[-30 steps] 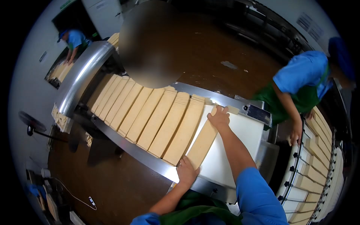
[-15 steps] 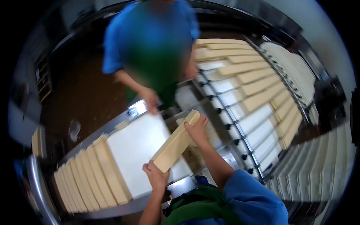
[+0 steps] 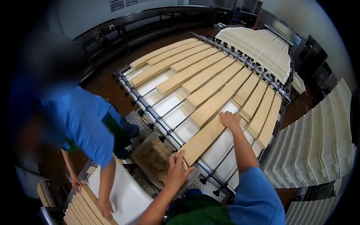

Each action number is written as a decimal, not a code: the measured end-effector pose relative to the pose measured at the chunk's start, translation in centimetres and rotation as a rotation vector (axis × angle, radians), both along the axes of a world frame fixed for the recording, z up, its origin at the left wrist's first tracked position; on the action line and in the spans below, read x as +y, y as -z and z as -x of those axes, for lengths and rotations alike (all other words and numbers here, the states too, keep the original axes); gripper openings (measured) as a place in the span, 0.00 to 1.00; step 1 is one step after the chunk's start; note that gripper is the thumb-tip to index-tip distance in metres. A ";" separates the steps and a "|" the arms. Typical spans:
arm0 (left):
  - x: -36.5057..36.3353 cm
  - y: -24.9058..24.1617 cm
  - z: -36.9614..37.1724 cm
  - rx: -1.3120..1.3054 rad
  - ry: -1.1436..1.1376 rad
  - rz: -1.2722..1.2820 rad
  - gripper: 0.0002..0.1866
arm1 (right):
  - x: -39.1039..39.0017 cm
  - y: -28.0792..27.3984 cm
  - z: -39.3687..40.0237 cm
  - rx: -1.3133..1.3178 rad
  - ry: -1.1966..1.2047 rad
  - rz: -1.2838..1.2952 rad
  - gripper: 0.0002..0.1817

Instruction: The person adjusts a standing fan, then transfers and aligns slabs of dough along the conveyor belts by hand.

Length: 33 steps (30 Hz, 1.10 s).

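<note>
A long stack of thin cream-coloured strips (image 3: 205, 141) lies lengthwise in a lane of the railed white feed table (image 3: 180, 132). My left hand (image 3: 177, 171) grips its near end, with the fingers along the side and the layered edges showing beside them. At the far end, my right hand (image 3: 230, 120) is closed over the stack, its fingertips partly hidden. Just ahead of it in line is another long stack (image 3: 210, 111), and more stacks fill the neighbouring lanes.
At left, a co-worker in a blue sleeve (image 3: 84, 120) reaches over strips (image 3: 88, 200) on a white board (image 3: 125, 187). A bin (image 3: 140, 152) of broken pieces stands below the table edge. Ribbed white racks (image 3: 311, 146) rise at right; metal bars with black knobs (image 3: 240, 54) cross the table.
My view has turned right toward the feed table. Both hands have carried the stack from above the white board onto a table lane. The co-worker now leans over the strips at lower left.
</note>
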<state>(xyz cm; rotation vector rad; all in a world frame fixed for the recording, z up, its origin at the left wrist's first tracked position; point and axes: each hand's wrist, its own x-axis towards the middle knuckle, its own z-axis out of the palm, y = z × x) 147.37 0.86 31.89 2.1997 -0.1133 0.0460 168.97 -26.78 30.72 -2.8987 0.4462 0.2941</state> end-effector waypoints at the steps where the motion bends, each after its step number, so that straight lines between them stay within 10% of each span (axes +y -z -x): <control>1: -0.7 0.1 -0.8 0.072 0.040 -0.015 0.42 | -1.1 0.3 -1.5 0.002 -0.004 -0.011 0.35; 20: -10.6 4.0 -10.5 0.178 0.091 0.037 0.38 | -9.1 4.7 -9.3 -0.460 0.096 0.070 0.21; 25: -12.1 6.2 -12.1 0.093 0.087 -0.007 0.38 | -9.3 4.8 -9.1 -0.724 0.035 0.286 0.35; 26: -12.6 5.8 -12.9 0.142 0.131 -0.035 0.36 | -9.9 4.4 -9.3 -0.417 0.085 0.143 0.43; 33: -10.7 8.5 -11.7 -0.115 0.184 0.036 0.41 | -10.6 4.8 -9.8 -0.397 0.115 0.092 0.43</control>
